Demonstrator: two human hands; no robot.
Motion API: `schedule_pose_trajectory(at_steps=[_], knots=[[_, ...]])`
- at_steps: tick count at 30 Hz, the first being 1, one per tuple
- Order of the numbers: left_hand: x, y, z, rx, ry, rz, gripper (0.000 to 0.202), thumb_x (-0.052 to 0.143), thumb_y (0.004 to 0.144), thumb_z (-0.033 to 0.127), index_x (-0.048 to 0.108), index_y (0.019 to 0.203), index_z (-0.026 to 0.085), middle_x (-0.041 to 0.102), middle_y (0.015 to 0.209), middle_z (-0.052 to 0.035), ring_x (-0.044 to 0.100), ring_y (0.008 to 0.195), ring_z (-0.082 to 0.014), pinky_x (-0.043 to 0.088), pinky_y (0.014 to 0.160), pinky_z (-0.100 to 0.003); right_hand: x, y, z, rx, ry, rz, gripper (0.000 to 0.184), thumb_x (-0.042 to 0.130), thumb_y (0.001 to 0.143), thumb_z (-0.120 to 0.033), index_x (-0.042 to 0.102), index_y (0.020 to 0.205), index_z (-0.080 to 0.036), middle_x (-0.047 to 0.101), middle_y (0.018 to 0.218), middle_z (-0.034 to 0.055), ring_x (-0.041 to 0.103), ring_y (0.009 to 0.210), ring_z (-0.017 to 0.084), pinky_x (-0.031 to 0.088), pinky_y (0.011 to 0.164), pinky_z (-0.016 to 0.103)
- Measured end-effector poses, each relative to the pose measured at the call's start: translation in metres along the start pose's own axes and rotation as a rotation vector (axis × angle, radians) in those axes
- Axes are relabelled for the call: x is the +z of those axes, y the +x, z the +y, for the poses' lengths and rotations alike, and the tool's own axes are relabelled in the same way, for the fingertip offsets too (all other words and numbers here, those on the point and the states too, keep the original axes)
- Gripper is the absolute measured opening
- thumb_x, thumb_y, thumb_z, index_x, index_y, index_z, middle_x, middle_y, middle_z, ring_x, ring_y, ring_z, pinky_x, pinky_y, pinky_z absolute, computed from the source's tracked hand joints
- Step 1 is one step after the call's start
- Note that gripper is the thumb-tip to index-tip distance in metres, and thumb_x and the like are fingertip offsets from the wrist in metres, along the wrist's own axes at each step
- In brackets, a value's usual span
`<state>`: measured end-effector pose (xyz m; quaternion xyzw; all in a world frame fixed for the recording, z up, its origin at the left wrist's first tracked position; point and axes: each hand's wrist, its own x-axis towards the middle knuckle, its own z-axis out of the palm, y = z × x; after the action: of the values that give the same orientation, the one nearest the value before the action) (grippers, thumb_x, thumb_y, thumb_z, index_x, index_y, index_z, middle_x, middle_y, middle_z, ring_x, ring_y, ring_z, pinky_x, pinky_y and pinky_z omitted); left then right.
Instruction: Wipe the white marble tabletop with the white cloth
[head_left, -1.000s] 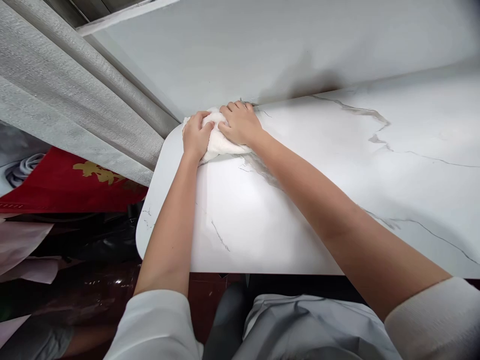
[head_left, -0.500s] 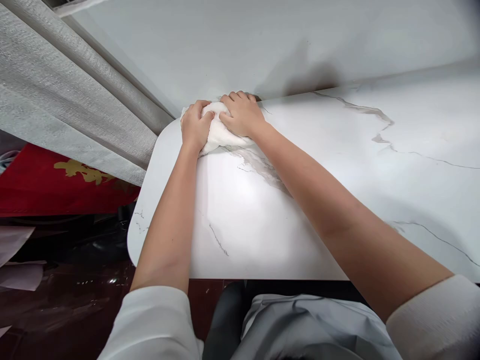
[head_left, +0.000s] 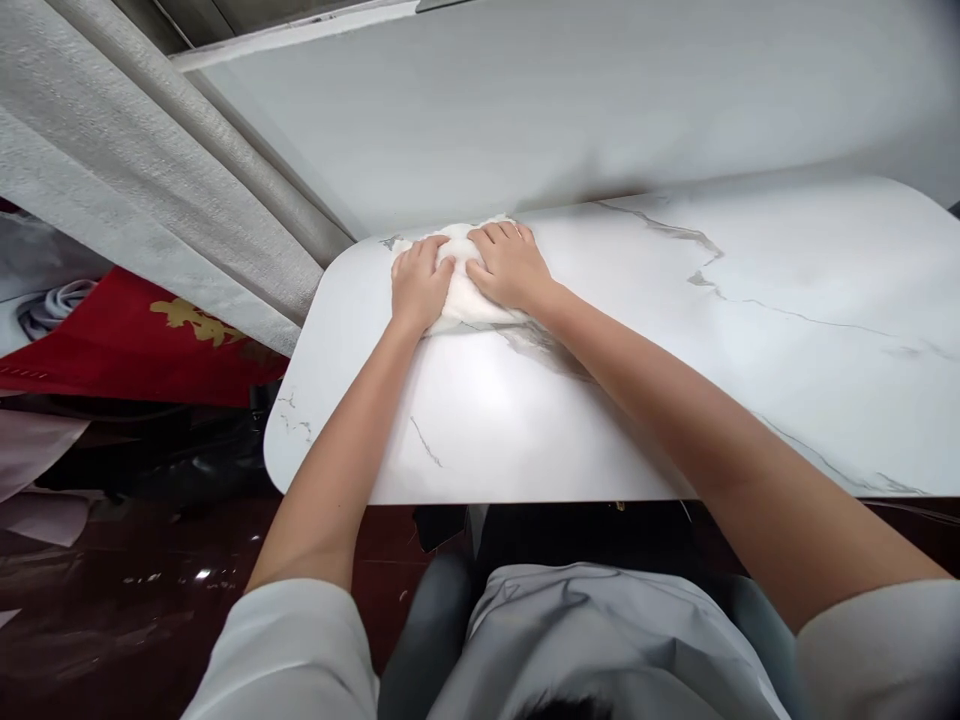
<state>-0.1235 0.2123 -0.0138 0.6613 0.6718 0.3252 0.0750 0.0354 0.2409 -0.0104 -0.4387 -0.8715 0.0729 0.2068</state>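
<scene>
A white cloth (head_left: 472,300) lies bunched on a white marble-patterned tabletop (head_left: 480,410), close to its back left edge. My left hand (head_left: 421,285) rests on the cloth's left part, fingers curled over it and thumb turned inward. On the right part of the same cloth presses my right hand (head_left: 511,262), its fingers bent towards the back edge. The two thumbs are a short way apart, with white fabric showing between them. Both forearms stretch forward over the table, and the palms hide what lies under them.
A pale wall panel (head_left: 540,110) stands behind the table. Grey curtain (head_left: 172,170) hangs at the left, beside a red cloth with gold markings (head_left: 225,350). Dark reddish floor (head_left: 150,620) shows below the table's rounded left end.
Both hands and the cloth have shifted slightly right and nearer to me, away from the table's back left corner. The camera view has tilted up, showing more of the table's right end.
</scene>
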Motion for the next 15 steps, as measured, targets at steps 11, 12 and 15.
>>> schedule_pose_trajectory(at_steps=[11,12,15], knots=[[0.017,-0.088,0.095,0.124,0.052,-0.132,0.037,0.043,0.095,0.023,0.057,0.128,0.019,0.061,0.135,-0.0091,0.049,0.132,-0.0262,0.023,0.120,-0.048,-0.054,-0.124,0.021,-0.009,-0.132,-0.059,0.054,0.030,0.096,-0.031,0.047,0.140,-0.005,0.049,0.139,0.0201,0.040,0.130,0.033,0.026,0.111,0.054],[0.020,-0.094,0.102,0.135,0.048,-0.143,0.037,0.042,0.095,0.023,0.057,0.128,0.019,0.061,0.135,-0.0092,0.049,0.132,-0.0261,0.023,0.120,-0.048,-0.059,-0.135,0.023,0.001,-0.151,-0.058,0.054,0.029,0.096,-0.032,0.046,0.141,-0.005,0.049,0.139,0.0199,0.040,0.130,0.033,0.026,0.111,0.054],[0.025,-0.114,0.123,0.170,0.050,-0.162,0.037,0.040,0.095,0.023,0.056,0.129,0.019,0.060,0.136,-0.0111,0.048,0.134,-0.0262,0.022,0.121,-0.050,-0.071,-0.166,0.026,0.025,-0.194,-0.056,0.058,0.026,0.096,-0.036,0.046,0.142,-0.007,0.049,0.141,0.0188,0.040,0.131,0.034,0.027,0.112,0.054]])
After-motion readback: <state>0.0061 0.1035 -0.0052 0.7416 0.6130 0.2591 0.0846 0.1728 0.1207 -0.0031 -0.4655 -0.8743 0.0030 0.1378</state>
